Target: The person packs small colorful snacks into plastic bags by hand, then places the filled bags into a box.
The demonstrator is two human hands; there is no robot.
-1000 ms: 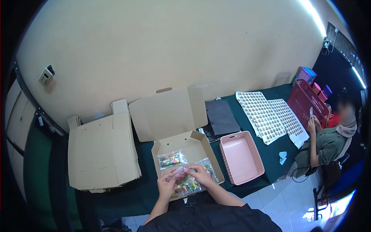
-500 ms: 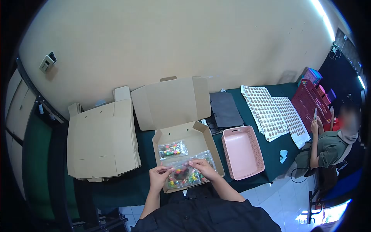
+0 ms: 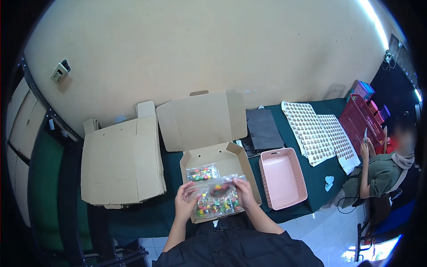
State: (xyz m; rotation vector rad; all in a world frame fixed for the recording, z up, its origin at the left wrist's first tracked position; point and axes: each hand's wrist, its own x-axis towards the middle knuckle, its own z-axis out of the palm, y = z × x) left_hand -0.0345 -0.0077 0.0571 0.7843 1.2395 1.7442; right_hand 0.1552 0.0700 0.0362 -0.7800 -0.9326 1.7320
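An open cardboard box (image 3: 213, 155) lies in front of me with its lid raised. Between my hands, over the box's near part, is a clear plastic bag (image 3: 219, 189) with small colourful pieces inside. My left hand (image 3: 185, 202) grips its left edge, slightly blurred. At the opposite upper corner, my right hand (image 3: 244, 194) pinches the plastic between thumb and fingers. Another clear bag of colourful pieces (image 3: 202, 172) rests farther back in the box. Several more lie below the held bag, partly covered; I cannot make out what the pieces are.
Flattened cardboard boxes (image 3: 120, 164) are stacked at left. A pink basket (image 3: 283, 178) stands right of the box, with black paper bags (image 3: 263, 129) behind it. Sticker sheets (image 3: 309, 133) and a maroon crate (image 3: 358, 122) lie farther right, near a person (image 3: 378, 173) holding a phone-like object.
The held bag has risen slightly and spread wider, with my hands farther apart. My right hand has shifted to its upper right corner. The whole view has shifted slightly.
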